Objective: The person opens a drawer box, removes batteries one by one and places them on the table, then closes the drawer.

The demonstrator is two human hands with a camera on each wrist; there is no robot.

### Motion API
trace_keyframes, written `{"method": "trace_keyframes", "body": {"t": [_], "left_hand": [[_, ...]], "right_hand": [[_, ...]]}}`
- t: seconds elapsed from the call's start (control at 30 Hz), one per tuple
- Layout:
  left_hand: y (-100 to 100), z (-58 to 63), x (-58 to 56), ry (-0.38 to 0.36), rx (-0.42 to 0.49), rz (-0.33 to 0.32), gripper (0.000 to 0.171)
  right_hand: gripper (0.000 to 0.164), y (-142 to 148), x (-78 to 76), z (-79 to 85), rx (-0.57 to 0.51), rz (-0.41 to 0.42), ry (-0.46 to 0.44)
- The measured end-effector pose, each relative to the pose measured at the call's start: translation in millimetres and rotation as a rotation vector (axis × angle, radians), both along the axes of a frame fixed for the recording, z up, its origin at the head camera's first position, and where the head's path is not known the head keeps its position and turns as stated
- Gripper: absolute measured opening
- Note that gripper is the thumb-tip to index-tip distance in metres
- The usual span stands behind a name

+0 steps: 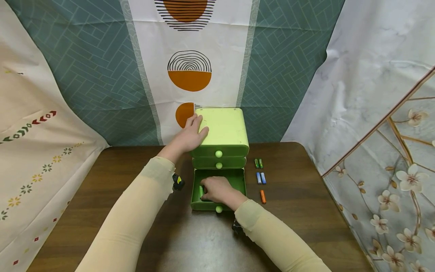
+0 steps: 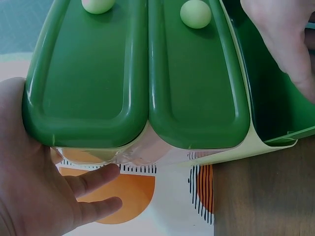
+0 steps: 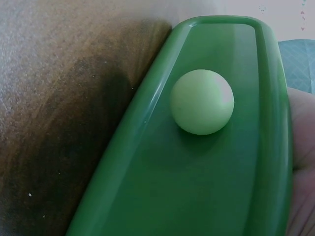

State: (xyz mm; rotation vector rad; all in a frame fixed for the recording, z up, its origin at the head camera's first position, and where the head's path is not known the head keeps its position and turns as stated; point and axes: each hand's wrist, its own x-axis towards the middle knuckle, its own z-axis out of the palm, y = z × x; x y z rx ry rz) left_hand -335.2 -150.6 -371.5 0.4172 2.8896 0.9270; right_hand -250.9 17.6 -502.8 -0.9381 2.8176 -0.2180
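Observation:
A small drawer cabinet (image 1: 222, 126) with a pale-green top and green drawer fronts stands on the table. My left hand (image 1: 192, 138) rests on the cabinet's upper left corner; the left wrist view shows its fingers spread beside the casing. The bottom drawer (image 1: 239, 181) is pulled out. Inside it, at the left, my right hand (image 1: 219, 189) has thumb and finger curled at a light-green battery (image 1: 201, 192); the grip is partly hidden. In the right wrist view, the drawer's front and its round knob (image 3: 202, 102) cover most of that hand.
Right of the cabinet lie two green batteries (image 1: 258, 163), two blue batteries (image 1: 261, 178) and an orange battery (image 1: 263, 197) on the brown wooden table (image 1: 289, 226). The upper two drawers (image 1: 204, 162) are pushed in or nearly so. Patterned cloths (image 1: 289, 56) hang behind and at both sides.

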Motion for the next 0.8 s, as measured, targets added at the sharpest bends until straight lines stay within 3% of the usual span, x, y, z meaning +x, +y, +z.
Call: {"method": "trace_keyframes", "body": {"t": [0.4, 0.8], "left_hand": [[-0.4, -0.3, -1.0, 0.001, 0.008, -0.004, 0.081], [-1.0, -1.5, -1.0, 0.007, 0.007, -0.003, 0.081]], "right_hand": [[0.042, -1.4, -0.8, -2.8, -0.017, 0.0, 0.012], [0.024, -2.2, -1.5, -0.7, 0.005, 0.013, 0.026]]}}
